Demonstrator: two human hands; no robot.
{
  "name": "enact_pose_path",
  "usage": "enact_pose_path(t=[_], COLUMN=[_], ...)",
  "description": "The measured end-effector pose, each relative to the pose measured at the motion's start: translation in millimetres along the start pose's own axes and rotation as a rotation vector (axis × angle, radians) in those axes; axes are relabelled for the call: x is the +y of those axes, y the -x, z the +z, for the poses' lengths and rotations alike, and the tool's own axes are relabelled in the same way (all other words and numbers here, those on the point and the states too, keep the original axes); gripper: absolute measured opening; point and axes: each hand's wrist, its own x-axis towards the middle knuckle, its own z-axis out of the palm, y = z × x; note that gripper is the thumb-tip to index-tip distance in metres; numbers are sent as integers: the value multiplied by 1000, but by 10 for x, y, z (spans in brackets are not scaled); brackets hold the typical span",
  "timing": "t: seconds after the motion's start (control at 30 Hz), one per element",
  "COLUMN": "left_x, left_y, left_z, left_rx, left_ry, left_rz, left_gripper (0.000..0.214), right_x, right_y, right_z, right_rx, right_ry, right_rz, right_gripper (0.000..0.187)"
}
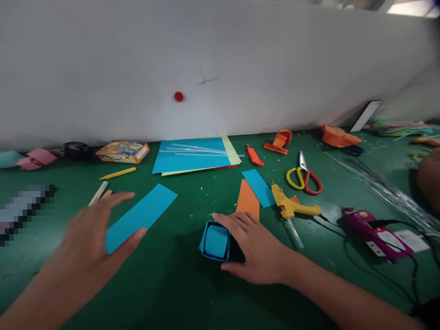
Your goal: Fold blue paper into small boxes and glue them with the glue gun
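A small blue folded paper box (216, 240) stands on the green table in front of me, its open top facing up. My right hand (252, 247) reaches round it from the right, index finger at its far rim and thumb at its near side. To the left, my left hand (92, 233) hovers over a blue paper strip (151, 208), slightly blurred, thumb and fingers spread with nothing between them. Beyond my right hand lie an orange paper strip (248, 201) and another blue strip (257, 187), the latter beside a yellow glue gun (292, 204).
Scissors (304, 176), a red cutter (255, 156) and stacked coloured sheets (195, 160) with clear sticks lie further back. A small carton (123, 151) and yellow pen (118, 173) are left. Right are a purple power strip (376, 233) with cords and another person's hand (429, 178).
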Motion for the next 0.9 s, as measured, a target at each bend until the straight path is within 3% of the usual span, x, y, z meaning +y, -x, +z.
enact_pose_path(t=[0.1,0.27,0.43,0.57,0.73,0.9], left_x=[-81,-355,-174,17,121,166], left_y=[-150,7,49,1,4,-40], left_z=[187,391,275,158,113,140], left_rx=[-139,-277,-290,-350,-306,-128], left_ry=[-84,-42,-43,-111,-195,-203], left_rz=[-59,-173,-126,-85,25,163], left_gripper=[79,82,67,63,60,48], right_x=[-10,26,85,82,-13,-110], right_y=[-10,-17,27,82,78,21], right_z=[38,26,-119,-180,-27,133], right_rx=[-25,-60,-105,-132,-94,-34], right_ry=[-39,-100,-155,-124,-37,-7], right_rz=[31,19,-76,-14,6,-25], right_gripper=[96,98,101,103,93,86])
